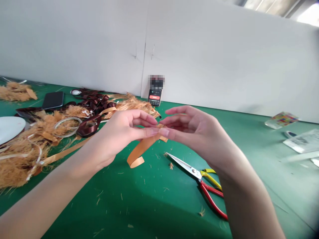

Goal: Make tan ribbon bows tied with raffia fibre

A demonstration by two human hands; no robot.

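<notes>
Here we go, both hands up over the green worktop [149, 205], the left grip [119, 139] and the right grip [194, 136] meeting fingertip to fingertip on a tan satin ribbon [141, 149]. Each grip is a light pinch, thumb against forefinger, with the other fingers curved and held open. The ribbon sits right between those two pinches, a short folded end poking out just under the right grip, while a loose loop [136, 161] drops below the left grip and curls back on itself. This ribbon looks light, soft and a bit slippery on its satin face, likely to twist if the tension goes, so the best hold looks like flat between the fingertips, close to the fold. Just below the right grip, a pair of scissors with red and yellow handles [200, 182] lies on the worktop, blades pointing back toward the ribbon. Out beyond the left grip there's a shaggy heap of tan fibre [20, 169], a roll of dark brown ribbon [88, 127] and a white plate [10, 129]. Straight ahead of the grips, a smartphone [155, 98] stands against the wall.
</notes>
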